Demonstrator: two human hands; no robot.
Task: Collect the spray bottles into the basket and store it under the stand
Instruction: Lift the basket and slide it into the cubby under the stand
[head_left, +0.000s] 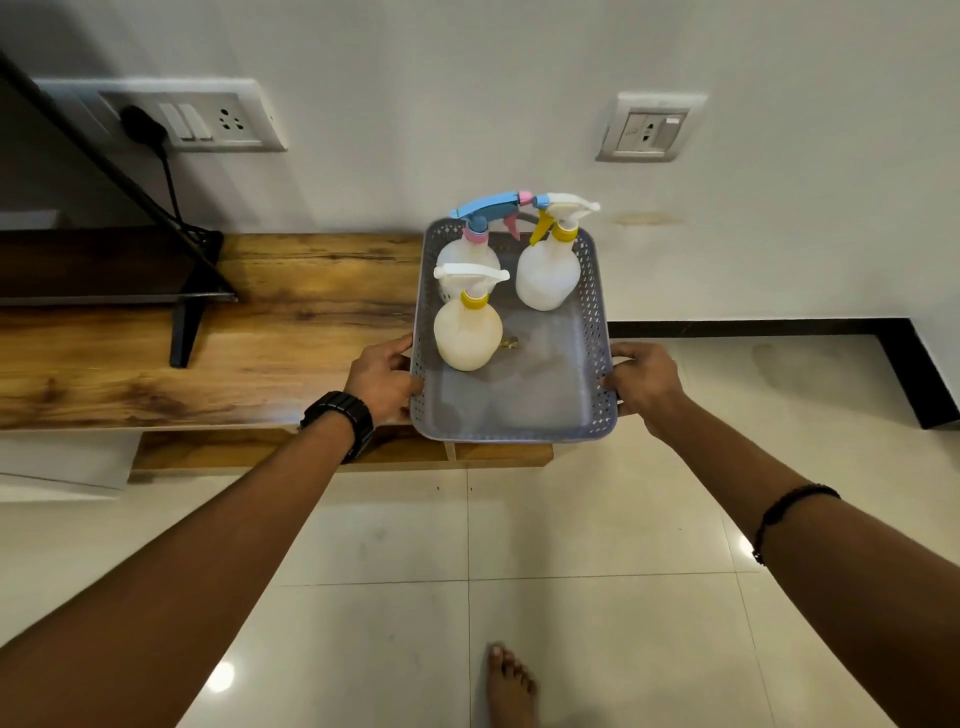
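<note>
A grey perforated basket (597, 332) sits at the right end of the wooden stand (249, 332), partly overhanging its front edge. Three spray bottles stand upright inside: one with a blue and pink trigger (470, 249) at the back left, one with a white and yellow trigger (548, 275) at the back right, and a yellowish one with a white trigger (467, 332) in front. My left hand (382, 379) grips the basket's left side and my right hand (644, 382) grips its right side.
A TV with a black foot (187, 332) stands on the stand's left part, with a cable up to a wall socket (187, 122). A lower shelf (363, 452) shows beneath the stand top. Glossy floor tiles lie below, with my bare foot (509, 686) on them.
</note>
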